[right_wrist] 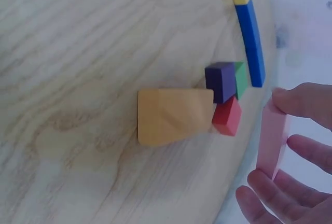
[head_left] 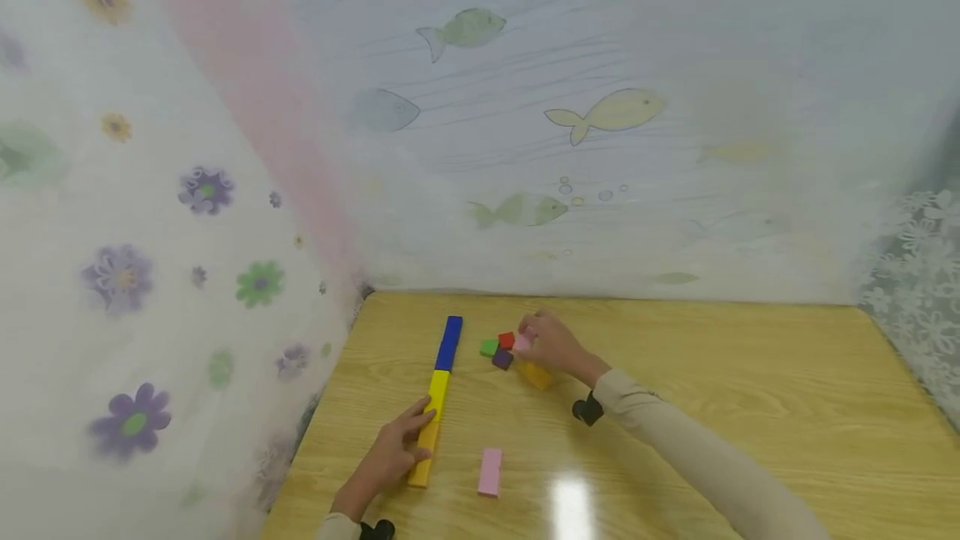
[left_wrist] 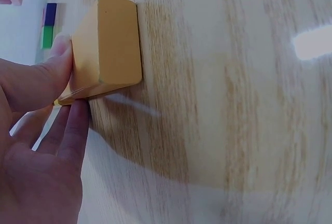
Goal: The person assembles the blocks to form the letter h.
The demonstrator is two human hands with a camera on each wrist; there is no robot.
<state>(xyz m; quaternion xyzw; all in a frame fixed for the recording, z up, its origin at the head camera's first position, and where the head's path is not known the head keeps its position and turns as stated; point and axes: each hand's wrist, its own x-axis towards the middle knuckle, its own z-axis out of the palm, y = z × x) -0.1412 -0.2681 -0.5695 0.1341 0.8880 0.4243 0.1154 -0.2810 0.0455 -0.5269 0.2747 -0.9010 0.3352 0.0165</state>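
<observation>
A straight row on the table runs from a dark blue part (head_left: 448,344) through a yellow block (head_left: 439,388) to a long orange block (head_left: 423,458). My left hand (head_left: 390,450) pinches this near orange block, thumb on one side and fingers on the other, its end face (left_wrist: 120,42) large in the left wrist view. Between the thumb and fingers of my right hand (head_left: 557,344) is a pink block (right_wrist: 273,138), raised over the table. Beneath and beside that hand sit a thick orange block (right_wrist: 174,115), a purple block (right_wrist: 220,81), a green block (head_left: 489,347) and a red block (right_wrist: 227,116).
Another pink block (head_left: 490,472) lies flat to the right of the row, toward the front. The wooden table (head_left: 750,407) meets a fish-patterned curtain (head_left: 600,215) at the back and a flowered one (head_left: 180,340) on the left.
</observation>
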